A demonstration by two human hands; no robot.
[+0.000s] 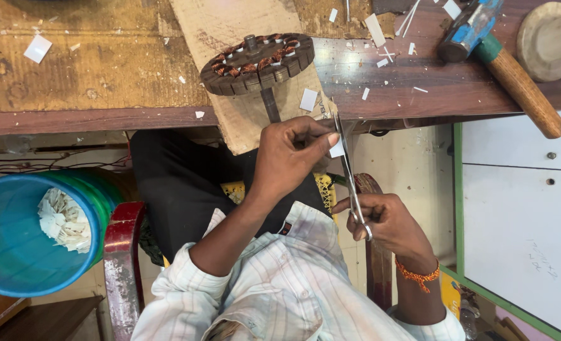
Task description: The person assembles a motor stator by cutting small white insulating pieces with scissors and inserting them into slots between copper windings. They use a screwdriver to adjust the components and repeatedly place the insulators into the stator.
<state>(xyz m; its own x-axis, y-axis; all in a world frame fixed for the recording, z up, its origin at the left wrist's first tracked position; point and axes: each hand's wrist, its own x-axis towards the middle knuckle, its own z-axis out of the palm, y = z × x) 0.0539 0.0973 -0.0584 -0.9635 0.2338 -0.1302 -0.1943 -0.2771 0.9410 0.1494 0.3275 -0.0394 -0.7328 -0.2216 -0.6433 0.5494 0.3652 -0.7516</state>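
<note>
blue plastic bin of white paper scraps, cut off at left | left hand pinches small white paper slip, mostly hidden by fingers, below wooden bench edge | right hand grips steel scissors, blades at slip

We identify a repair workshop for electric motors: a round, dark metal stator with copper windings stands on a scarred wooden workbench. A wooden-handled hammer with a blue head lies there, and a blue plastic bin of white paper offcuts stands below.
</note>
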